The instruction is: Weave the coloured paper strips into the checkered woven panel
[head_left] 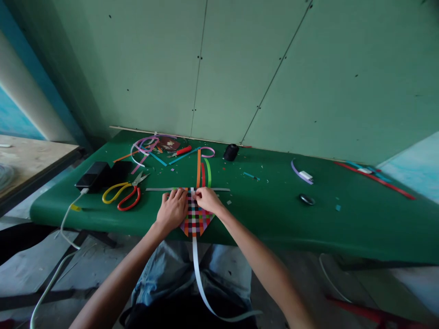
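A small woven piece [194,224] of multicoloured strips, checkered with a pointed lower edge, lies at the table's front edge. My left hand [174,209] rests flat on its left side, fingers stretched out. With thumb and fingertips together, my right hand [207,200] pinches at the upper middle of the weave, on what looks like the white strip. A long white strip [196,260] hangs from the lower edge over my lap. Orange [198,167], red [203,174] and green [208,172] strips stick out at the top. A pale crosswise strip [156,189] runs beneath my hands.
Yellow-and-red-handled scissors [128,191] and a black box with a white cable [94,176] lie at left. Behind are a red cutter [183,150], loose strips [147,145] and a black thread spool [231,152]. A dark oval object [306,199] and red strips [377,182] lie at right.
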`<move>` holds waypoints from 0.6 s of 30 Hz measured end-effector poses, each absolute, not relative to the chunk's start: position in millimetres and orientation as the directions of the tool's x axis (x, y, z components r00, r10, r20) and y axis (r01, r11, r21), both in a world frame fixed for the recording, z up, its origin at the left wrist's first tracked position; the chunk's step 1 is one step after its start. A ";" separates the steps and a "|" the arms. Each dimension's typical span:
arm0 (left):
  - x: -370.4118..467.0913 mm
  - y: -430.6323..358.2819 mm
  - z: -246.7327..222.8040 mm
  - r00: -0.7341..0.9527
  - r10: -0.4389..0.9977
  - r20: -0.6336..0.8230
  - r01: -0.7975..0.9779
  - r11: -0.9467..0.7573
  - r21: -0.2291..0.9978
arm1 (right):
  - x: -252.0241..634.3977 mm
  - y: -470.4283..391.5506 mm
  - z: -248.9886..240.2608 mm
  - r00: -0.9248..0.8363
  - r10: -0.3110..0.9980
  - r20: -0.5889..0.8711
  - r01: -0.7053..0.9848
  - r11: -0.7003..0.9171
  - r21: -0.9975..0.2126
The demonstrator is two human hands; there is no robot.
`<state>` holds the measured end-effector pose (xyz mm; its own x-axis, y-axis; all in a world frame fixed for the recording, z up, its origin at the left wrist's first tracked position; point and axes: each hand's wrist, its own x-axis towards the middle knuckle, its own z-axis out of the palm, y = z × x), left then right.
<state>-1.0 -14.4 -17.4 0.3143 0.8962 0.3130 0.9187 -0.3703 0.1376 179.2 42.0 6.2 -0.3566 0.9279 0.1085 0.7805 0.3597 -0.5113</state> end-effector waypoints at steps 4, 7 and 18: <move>-0.6 -15.2 -15.5 0.313 0.899 0.305 0.917 -0.370 0.148 | 180.3 43.4 4.1 -0.362 0.925 0.116 0.756 0.364 -0.544; -0.3 -15.6 -14.5 0.311 0.900 0.306 0.919 -0.367 0.144 | 180.3 42.7 5.2 -0.382 0.917 0.116 0.759 0.382 -0.527; 0.4 -16.0 -14.3 0.309 0.893 0.328 0.921 -0.366 0.130 | 190.5 26.0 -2.3 -0.354 0.894 0.274 0.662 0.446 -0.602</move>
